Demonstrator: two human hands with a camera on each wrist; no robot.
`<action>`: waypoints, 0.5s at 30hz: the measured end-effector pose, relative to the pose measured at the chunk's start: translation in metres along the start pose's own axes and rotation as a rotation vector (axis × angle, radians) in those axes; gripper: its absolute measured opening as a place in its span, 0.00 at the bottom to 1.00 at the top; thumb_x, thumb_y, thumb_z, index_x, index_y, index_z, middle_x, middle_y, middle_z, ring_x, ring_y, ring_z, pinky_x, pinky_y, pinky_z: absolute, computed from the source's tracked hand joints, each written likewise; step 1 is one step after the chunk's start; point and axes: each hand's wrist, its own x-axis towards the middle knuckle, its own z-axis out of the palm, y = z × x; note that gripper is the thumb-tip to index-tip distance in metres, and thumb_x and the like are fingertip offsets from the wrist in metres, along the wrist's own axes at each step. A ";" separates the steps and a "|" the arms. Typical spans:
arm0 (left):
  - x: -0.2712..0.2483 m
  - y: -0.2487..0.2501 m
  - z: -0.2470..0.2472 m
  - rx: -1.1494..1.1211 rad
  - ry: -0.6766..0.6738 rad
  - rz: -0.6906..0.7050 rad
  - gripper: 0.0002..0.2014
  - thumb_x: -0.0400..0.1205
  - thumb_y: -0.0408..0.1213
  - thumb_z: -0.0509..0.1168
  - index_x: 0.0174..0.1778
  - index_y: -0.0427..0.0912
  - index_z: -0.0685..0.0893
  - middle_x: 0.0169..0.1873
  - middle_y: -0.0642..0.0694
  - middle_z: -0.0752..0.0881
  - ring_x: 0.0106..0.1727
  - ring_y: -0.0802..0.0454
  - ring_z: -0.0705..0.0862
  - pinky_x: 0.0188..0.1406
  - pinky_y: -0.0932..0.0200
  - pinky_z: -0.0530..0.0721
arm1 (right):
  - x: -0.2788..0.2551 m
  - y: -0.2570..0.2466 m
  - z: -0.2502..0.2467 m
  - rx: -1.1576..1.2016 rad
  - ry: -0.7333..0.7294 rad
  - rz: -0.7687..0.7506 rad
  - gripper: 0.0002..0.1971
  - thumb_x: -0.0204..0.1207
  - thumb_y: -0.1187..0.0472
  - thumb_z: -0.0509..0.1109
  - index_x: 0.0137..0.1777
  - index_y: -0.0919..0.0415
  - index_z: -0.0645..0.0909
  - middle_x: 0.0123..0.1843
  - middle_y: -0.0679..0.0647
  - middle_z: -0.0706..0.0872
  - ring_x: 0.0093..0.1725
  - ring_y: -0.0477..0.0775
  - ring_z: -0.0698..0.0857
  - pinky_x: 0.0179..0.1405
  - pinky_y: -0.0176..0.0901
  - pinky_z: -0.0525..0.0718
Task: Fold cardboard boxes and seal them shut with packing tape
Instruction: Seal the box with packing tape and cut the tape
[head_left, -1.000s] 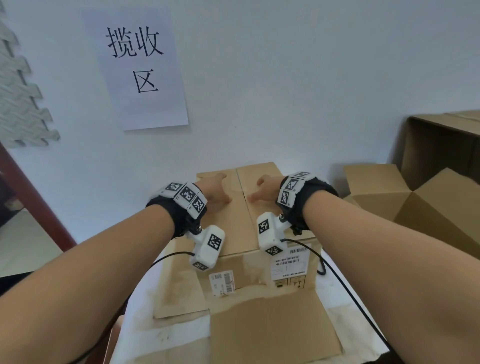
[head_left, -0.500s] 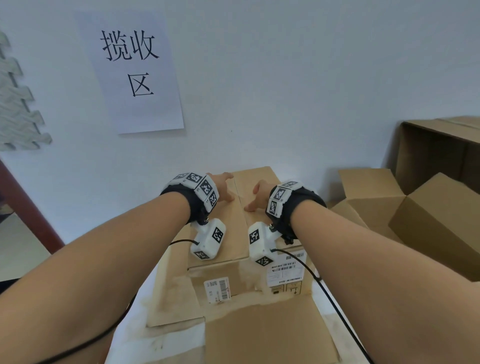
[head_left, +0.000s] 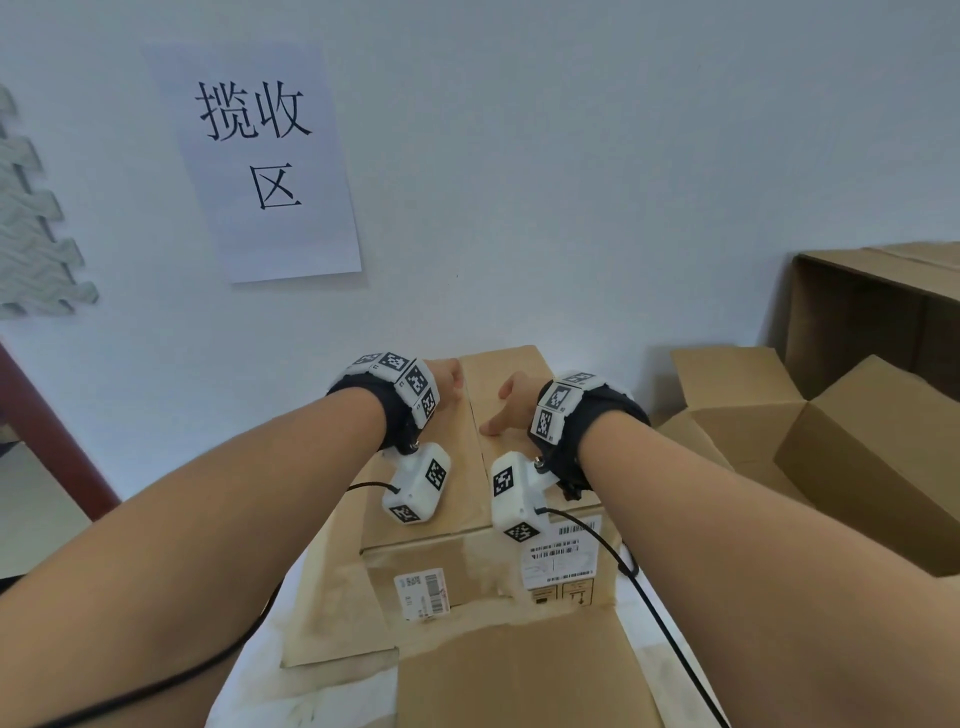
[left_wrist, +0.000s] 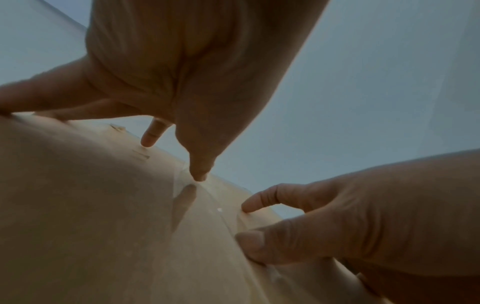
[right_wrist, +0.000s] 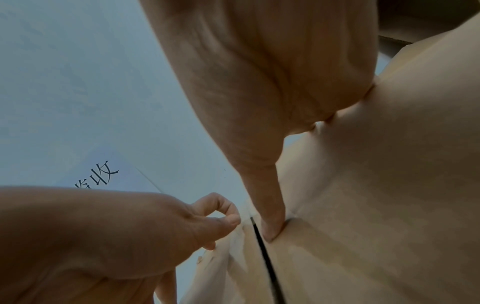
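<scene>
A brown cardboard box (head_left: 467, 556) stands in the middle of the head view with its two top flaps folded shut along a centre seam (head_left: 474, 431). My left hand (head_left: 449, 387) rests on the left flap near the far edge. My right hand (head_left: 509, 410) presses the right flap just across the seam. In the left wrist view the left hand's fingertips (left_wrist: 200, 174) touch the cardboard at the seam, where a glossy strip shows. In the right wrist view my thumb (right_wrist: 270, 226) presses beside the dark seam gap (right_wrist: 265, 257). Neither hand holds anything. No tape roll is in view.
The box's lower flaps lie splayed on the white table, one in front (head_left: 519, 675) and one at the left (head_left: 332, 597). Open cardboard boxes (head_left: 872, 457) crowd the right side, with a tall one (head_left: 872, 312) behind. A paper sign (head_left: 265, 161) hangs on the wall close behind.
Both hands have slid along the box top toward its far edge and drawn closer to the seam. The box has stayed in place.
</scene>
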 end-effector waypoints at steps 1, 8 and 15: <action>0.000 -0.001 0.000 0.005 -0.001 0.000 0.09 0.88 0.38 0.54 0.64 0.46 0.73 0.32 0.54 0.68 0.39 0.52 0.73 0.30 0.61 0.65 | 0.002 0.000 0.001 0.004 0.004 -0.004 0.30 0.69 0.45 0.77 0.67 0.59 0.76 0.63 0.57 0.84 0.60 0.59 0.83 0.61 0.50 0.82; 0.000 -0.001 -0.003 -0.072 -0.025 -0.031 0.15 0.89 0.38 0.53 0.70 0.39 0.72 0.40 0.49 0.77 0.42 0.50 0.77 0.31 0.66 0.67 | 0.002 0.000 0.002 0.011 -0.005 -0.006 0.32 0.69 0.44 0.77 0.70 0.59 0.73 0.65 0.57 0.82 0.62 0.60 0.82 0.63 0.53 0.81; -0.009 -0.008 -0.006 -0.082 -0.138 0.041 0.13 0.87 0.43 0.62 0.65 0.43 0.80 0.66 0.46 0.79 0.54 0.52 0.75 0.45 0.61 0.72 | 0.006 0.002 0.003 0.034 -0.014 -0.040 0.32 0.68 0.46 0.78 0.69 0.58 0.75 0.66 0.57 0.82 0.63 0.62 0.82 0.64 0.51 0.79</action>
